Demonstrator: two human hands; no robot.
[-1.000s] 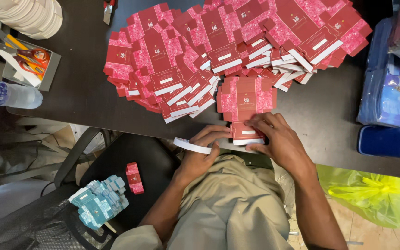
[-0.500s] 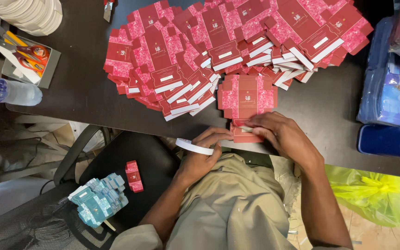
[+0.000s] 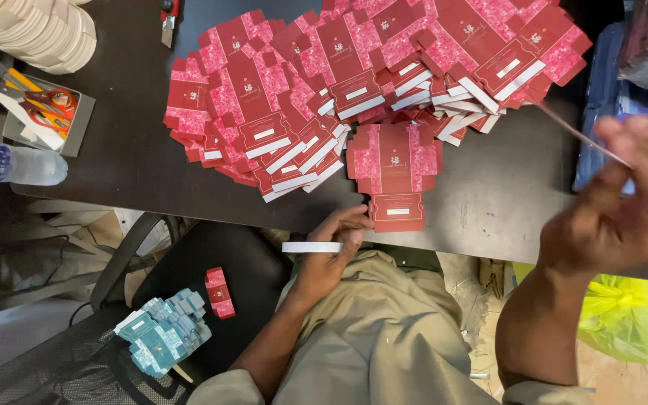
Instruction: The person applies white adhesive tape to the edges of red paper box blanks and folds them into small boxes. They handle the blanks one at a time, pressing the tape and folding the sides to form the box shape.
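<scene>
A flat red and pink box blank (image 3: pixel 394 163) lies unfolded at the near edge of the dark table (image 3: pixel 129 150), apart from the fanned pile of like blanks (image 3: pixel 324 90). My left hand (image 3: pixel 330 259) rests at the table edge beside the blank's lower flap (image 3: pixel 397 213). Its fingers pinch a flat white strip (image 3: pixel 310 247). My right hand (image 3: pixel 624 206) is raised at the right, blurred, with its fingers closed on a thin pale strip (image 3: pixel 575 133) that slants up and to the left over the table.
A water bottle (image 3: pixel 10 163), a tray with scissors (image 3: pixel 43 112) and a stack of white discs (image 3: pixel 39 30) are at the left. Blue folded boxes (image 3: pixel 163 334) and one red box (image 3: pixel 219 292) lie on a black chair. A blue crate (image 3: pixel 601 105) and a yellow-green bag (image 3: pixel 631 315) are at the right.
My right hand has left the blank's lower flap and swung up and to the right, pulling a thin strip with it. My left hand has stayed at the table edge.
</scene>
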